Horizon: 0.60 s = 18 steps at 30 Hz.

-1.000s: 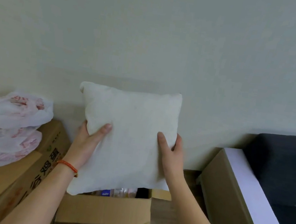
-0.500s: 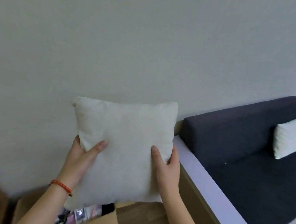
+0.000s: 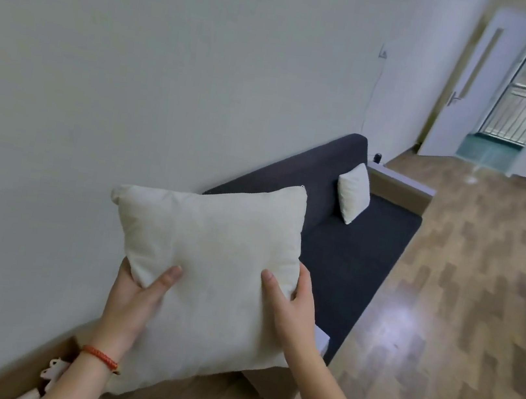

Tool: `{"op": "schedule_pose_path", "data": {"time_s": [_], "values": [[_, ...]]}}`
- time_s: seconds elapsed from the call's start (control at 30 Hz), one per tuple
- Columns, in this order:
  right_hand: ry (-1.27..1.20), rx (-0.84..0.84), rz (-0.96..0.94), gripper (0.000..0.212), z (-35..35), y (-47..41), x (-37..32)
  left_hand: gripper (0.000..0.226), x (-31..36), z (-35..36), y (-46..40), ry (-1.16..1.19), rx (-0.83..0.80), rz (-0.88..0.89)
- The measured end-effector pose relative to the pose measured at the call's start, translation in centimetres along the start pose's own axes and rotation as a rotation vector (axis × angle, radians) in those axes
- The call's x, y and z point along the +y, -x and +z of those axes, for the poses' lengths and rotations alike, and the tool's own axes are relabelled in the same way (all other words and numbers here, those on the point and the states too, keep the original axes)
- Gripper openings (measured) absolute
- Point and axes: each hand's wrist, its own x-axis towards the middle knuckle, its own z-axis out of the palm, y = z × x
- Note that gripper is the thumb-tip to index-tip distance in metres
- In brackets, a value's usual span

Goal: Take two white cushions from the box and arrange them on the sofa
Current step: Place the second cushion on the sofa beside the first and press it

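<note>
A sparsely furnished living room in a home: a dark fabric sofa stands along a plain pale wall, one white cushion propped against its backrest; wood-pattern flooring runs to an open white door, beyond which a barred window lets in daylight

left hand, right hand, both gripping

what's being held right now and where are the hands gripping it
A white cushion, held by both hands: left hand at its lower left edge, right hand at its lower right edge.
</note>
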Motion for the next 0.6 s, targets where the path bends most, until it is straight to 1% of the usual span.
{"op": "schedule_pose_path", "data": {"time_s": [0.17,0.3,0.43,0.53,0.6], "values": [[0.007,0.076,0.009,0.062,-8.5,-2.9,1.0,0.097,1.2,9.6,0.6,0.011,-0.107,0.017],[-0.009,0.138,-0.003,0.067,-17.0,-6.2,1.5,0.102,2.0,19.0,0.9,0.018,-0.161,0.049],[0.001,0.174,-0.023,0.061,-25.0,-9.7,1.9,0.116,2.1,27.4,1.5,0.045,-0.198,0.049],[-0.003,0.198,-0.035,0.055,-30.1,-11.9,2.2,0.116,2.2,33.2,1.9,0.054,-0.243,0.045],[-0.008,0.213,-0.036,0.054,-32.9,-13.0,2.2,0.112,2.4,36.4,2.0,0.057,-0.271,0.041]]}}
